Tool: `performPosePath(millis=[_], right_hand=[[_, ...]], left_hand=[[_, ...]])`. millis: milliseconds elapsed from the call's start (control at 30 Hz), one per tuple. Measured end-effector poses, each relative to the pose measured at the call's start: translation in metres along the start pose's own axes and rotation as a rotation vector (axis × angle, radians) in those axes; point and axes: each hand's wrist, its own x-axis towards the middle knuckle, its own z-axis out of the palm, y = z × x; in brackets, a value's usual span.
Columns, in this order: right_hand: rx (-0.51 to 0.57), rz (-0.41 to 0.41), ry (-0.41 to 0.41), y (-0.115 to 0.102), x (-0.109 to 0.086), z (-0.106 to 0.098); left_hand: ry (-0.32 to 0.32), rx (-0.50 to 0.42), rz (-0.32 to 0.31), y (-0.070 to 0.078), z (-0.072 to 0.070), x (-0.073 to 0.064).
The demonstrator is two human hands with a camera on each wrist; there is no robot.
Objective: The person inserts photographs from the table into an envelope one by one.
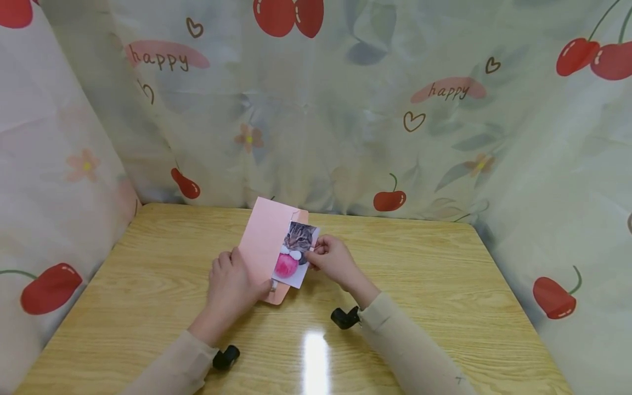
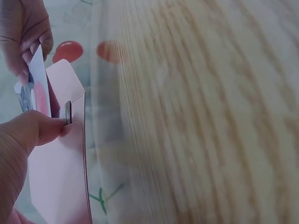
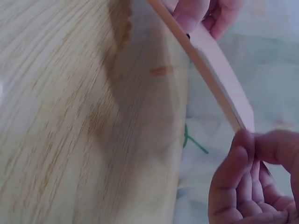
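Over the middle of the table, my left hand (image 1: pixel 232 282) grips a pink envelope (image 1: pixel 264 236), its thumb on the front near the lower end of the opening. The envelope's flap (image 2: pixel 65 79) is folded out. A white-edged card (image 1: pixel 298 241) with a cat and a pink ball printed on it lies along the opening, its left part inside or behind the envelope's edge. My right hand (image 1: pixel 336 260) pinches the card's right edge between thumb and fingers. Beside the left thumb, a small thin dark piece (image 2: pixel 68 113) sticks up; its kind is unclear.
The envelope is held above a wood-grain table (image 1: pixel 419 307). Behind and at both sides hangs a curtain (image 1: pixel 336 137) printed with cherries. Black curved pieces (image 1: pixel 226 357) sit at both sleeve cuffs. A bright reflection lies at the table's front.
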Motion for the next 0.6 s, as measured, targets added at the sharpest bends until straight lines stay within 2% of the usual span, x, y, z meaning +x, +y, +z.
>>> performPosePath(millis=[167, 433, 600], right_hand=[[0.006, -0.028, 0.043, -0.008, -0.002, 0.005], [-0.074, -0.041, 0.133, -0.017, -0.006, 0.013], [-0.014, -0.034, 0.106, -0.021, -0.007, 0.019]], left_hand=[[-0.015, 0.008, -0.016, 0.001, 0.000, 0.001], [-0.019, 0.014, -0.022, 0.001, 0.000, 0.001], [0.004, 0.017, -0.010, 0.000, 0.001, 0.000]])
